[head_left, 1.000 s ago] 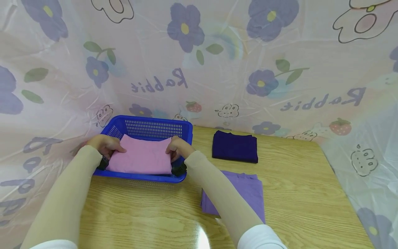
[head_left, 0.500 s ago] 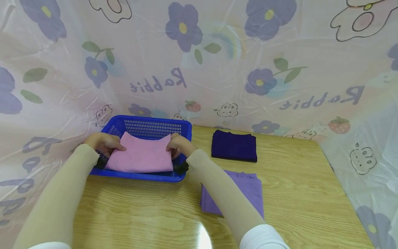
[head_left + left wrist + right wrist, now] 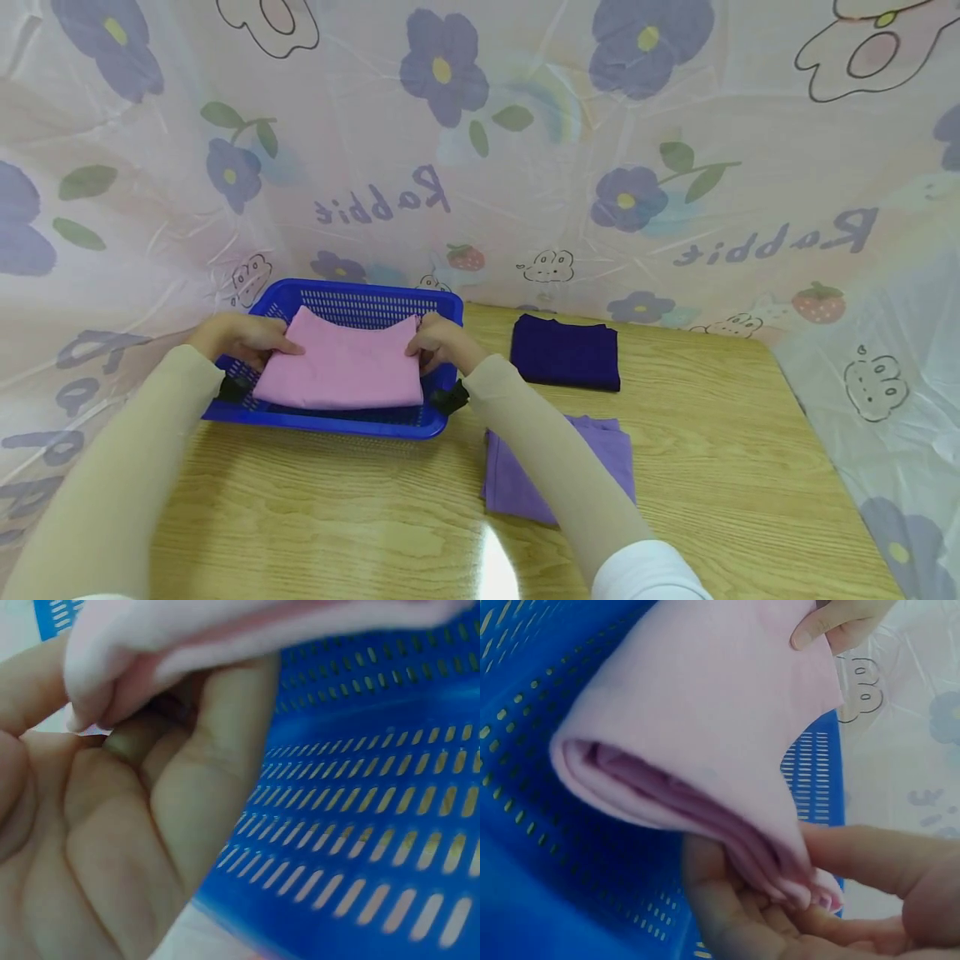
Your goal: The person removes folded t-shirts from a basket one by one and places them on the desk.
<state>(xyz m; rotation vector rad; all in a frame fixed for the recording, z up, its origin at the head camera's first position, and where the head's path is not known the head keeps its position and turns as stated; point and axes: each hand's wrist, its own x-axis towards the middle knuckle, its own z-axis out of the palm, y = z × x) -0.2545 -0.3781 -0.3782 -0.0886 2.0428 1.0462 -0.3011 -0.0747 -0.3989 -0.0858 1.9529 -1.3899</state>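
Note:
A folded pink garment (image 3: 341,362), with a curved dip along its far edge, is held over the blue plastic basket (image 3: 337,427). At its left edge my left hand (image 3: 251,337) pinches it, thumb on top and fingers underneath. My right hand (image 3: 438,342) grips the opposite edge the same way. In the right wrist view, several layers of the pink garment (image 3: 697,697) show at the folded side, with slotted basket floor (image 3: 525,892) visible below. In the left wrist view, its soft edge (image 3: 172,652) lies between thumb and curled fingers.
On the wooden table (image 3: 720,467), a folded dark navy cloth (image 3: 566,354) lies right of the basket. Nearer me, a folded purple cloth (image 3: 517,479) is partly covered by my right forearm. A printed plastic curtain (image 3: 525,167) stands behind and at both sides.
Both hands have lifted the pink garment slightly upward, away from the basket's near rim. More of the basket's inside shows below it. The navy and purple cloths have stayed put.

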